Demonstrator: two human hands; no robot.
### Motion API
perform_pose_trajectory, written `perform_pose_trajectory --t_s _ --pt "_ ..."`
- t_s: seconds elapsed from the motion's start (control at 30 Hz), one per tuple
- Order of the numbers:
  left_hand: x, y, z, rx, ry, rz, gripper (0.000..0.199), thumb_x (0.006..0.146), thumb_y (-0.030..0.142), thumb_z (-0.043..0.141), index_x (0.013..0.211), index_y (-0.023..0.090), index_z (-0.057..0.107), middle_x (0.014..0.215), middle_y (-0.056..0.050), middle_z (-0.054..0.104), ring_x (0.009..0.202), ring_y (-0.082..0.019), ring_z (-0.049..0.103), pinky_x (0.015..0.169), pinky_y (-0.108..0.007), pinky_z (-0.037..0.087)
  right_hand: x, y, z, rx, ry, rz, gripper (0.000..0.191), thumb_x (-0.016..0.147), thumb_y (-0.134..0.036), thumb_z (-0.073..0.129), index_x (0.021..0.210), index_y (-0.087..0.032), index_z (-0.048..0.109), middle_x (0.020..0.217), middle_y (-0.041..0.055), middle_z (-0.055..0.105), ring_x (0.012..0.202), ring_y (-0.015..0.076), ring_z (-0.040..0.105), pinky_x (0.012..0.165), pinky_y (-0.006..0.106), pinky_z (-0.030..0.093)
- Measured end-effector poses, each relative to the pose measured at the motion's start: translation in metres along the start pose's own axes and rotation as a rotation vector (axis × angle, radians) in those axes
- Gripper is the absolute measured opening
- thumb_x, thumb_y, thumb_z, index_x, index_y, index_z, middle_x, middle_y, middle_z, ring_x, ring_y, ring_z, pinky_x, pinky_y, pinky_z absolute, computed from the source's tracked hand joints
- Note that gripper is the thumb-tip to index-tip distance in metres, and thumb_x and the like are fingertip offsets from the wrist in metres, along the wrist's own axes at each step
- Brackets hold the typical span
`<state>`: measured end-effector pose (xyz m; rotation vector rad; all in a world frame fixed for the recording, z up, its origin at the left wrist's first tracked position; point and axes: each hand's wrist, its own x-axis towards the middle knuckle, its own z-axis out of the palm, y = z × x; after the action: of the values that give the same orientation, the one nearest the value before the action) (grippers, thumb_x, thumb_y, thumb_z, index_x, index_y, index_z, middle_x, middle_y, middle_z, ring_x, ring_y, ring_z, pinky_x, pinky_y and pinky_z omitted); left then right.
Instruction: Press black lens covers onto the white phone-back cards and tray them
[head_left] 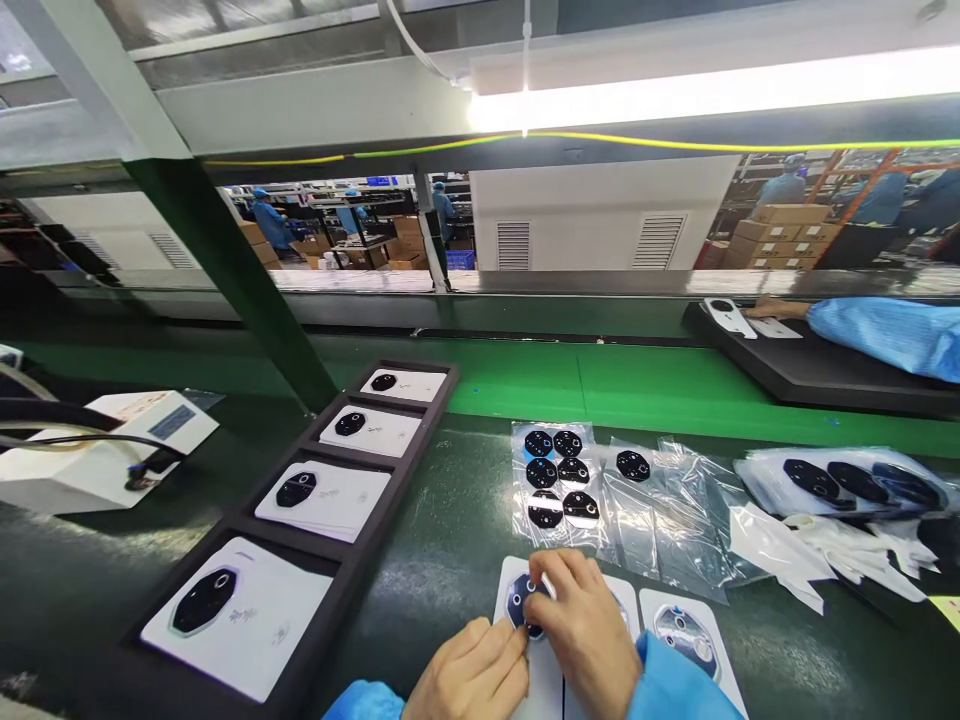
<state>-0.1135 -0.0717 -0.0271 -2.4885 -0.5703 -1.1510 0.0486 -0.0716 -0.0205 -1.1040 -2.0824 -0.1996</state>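
Note:
A white phone back panel (506, 574) lies in front of me with a black octagonal lens cover (515, 601) near its top. My right hand (583, 628) bends over this cover, thumb and forefinger pinched at its right side. Low on the same panel, my left hand (474, 668) has its fingers curled together, the tips by the cover's lower edge; whatever they grip is hidden. To the right lies another white panel (651, 605) with a shiny dark lens cover (685, 636). A panel between them is mostly behind my right hand. Beyond my hands, a transparent sheet (522, 495) bears several black covers.
At left, a black tray (358, 540) holds white panels in its compartments. A white device (161, 430) with cables stands farther left. Plastic sheets (675, 515), bagged covers (847, 480) and crumpled white film (780, 555) lie right. Another person's blue sleeve (885, 328) reaches over a black foam tray (810, 370).

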Motion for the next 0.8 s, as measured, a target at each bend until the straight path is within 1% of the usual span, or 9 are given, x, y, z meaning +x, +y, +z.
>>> perform_pose_trajectory --t_s 0.1,0.2,0.27,0.4,0.47,0.53,0.63,0.7,0.8 --pt "-0.0016 0.0010 -0.0001 -0.022 -0.022 -0.015 0.040 0.099 0.008 0.035 0.071 0.013 0.063 0.075 -0.001 0.074 0.070 -0.009 0.066 0.063 -0.021 0.047 0.0009 -0.0006 -0.0006 0.032 0.012 0.047 0.034 0.096 -0.018 0.048 0.064 -0.021 0.058 0.086 0.0007 0.060 0.082 0.0153 0.050 0.065 0.028 0.033" --pt "-0.0032 0.0016 -0.0003 -0.034 -0.032 -0.023 0.042 0.099 0.007 0.032 0.071 0.012 0.063 0.073 -0.002 0.072 0.071 -0.009 0.065 0.065 -0.021 0.047 0.0017 -0.0028 -0.0017 -0.027 -0.006 0.004 0.035 0.098 -0.021 0.045 0.064 -0.019 0.057 0.082 0.0015 0.060 0.079 0.0158 0.049 0.064 0.029 0.032" --pt "-0.0033 0.0014 -0.0001 -0.029 -0.023 -0.014 0.044 0.100 0.007 0.031 0.071 0.012 0.063 0.073 -0.002 0.072 0.071 -0.009 0.065 0.066 -0.021 0.047 0.0021 -0.0034 -0.0026 -0.018 -0.009 -0.023 0.038 0.098 -0.021 0.044 0.061 -0.019 0.055 0.080 0.0011 0.059 0.077 0.0156 0.049 0.062 0.029 0.031" --pt "-0.0017 0.0010 0.0007 -0.029 -0.011 -0.010 0.041 0.099 0.008 0.033 0.070 0.013 0.063 0.075 -0.002 0.073 0.071 -0.010 0.064 0.065 -0.021 0.046 0.0011 -0.0031 -0.0037 -0.003 0.010 0.042 0.032 0.096 -0.019 0.047 0.067 -0.021 0.059 0.088 0.0016 0.060 0.083 0.0160 0.050 0.068 0.028 0.034" --pt "-0.0014 0.0015 0.0009 -0.021 0.018 -0.016 0.044 0.100 0.008 0.031 0.070 0.013 0.062 0.073 -0.002 0.072 0.070 -0.010 0.064 0.066 -0.021 0.046 -0.0001 -0.0033 -0.0029 -0.054 -0.017 0.024 0.029 0.095 -0.019 0.051 0.067 -0.021 0.059 0.087 0.0019 0.060 0.082 0.0164 0.050 0.067 0.029 0.034" --pt "-0.0016 0.0021 0.0006 -0.016 0.020 -0.029 0.045 0.100 0.009 0.029 0.071 0.013 0.063 0.073 -0.002 0.072 0.071 -0.010 0.063 0.067 -0.022 0.045 -0.0008 -0.0032 -0.0023 -0.062 -0.041 -0.015 0.030 0.094 -0.019 0.053 0.064 -0.020 0.056 0.083 0.0008 0.059 0.080 0.0160 0.049 0.065 0.029 0.033" --pt "-0.0024 0.0026 -0.0001 -0.024 -0.020 -0.037 0.042 0.100 0.008 0.031 0.072 0.012 0.063 0.076 -0.002 0.073 0.073 -0.010 0.063 0.068 -0.022 0.045 -0.0003 -0.0027 -0.0037 -0.019 -0.015 0.005 0.032 0.095 -0.018 0.050 0.065 -0.021 0.057 0.084 0.0003 0.058 0.080 0.0154 0.049 0.066 0.028 0.033" --pt "-0.0026 0.0025 -0.0003 -0.029 -0.023 -0.025 0.042 0.099 0.008 0.032 0.070 0.012 0.062 0.076 -0.003 0.072 0.072 -0.010 0.063 0.066 -0.022 0.045 0.0003 -0.0029 -0.0047 -0.037 0.012 0.017 0.032 0.097 -0.017 0.047 0.066 -0.020 0.058 0.085 0.0011 0.059 0.081 0.0155 0.049 0.067 0.029 0.033" --pt "-0.0024 0.0024 0.0000 -0.024 -0.026 -0.016 0.044 0.099 0.007 0.030 0.068 0.013 0.061 0.074 -0.002 0.072 0.069 -0.009 0.063 0.066 -0.022 0.045 0.0004 -0.0039 -0.0039 -0.084 -0.008 -0.049 0.038 0.098 -0.019 0.042 0.064 -0.019 0.056 0.080 0.0019 0.058 0.075 0.0157 0.048 0.063 0.030 0.032"
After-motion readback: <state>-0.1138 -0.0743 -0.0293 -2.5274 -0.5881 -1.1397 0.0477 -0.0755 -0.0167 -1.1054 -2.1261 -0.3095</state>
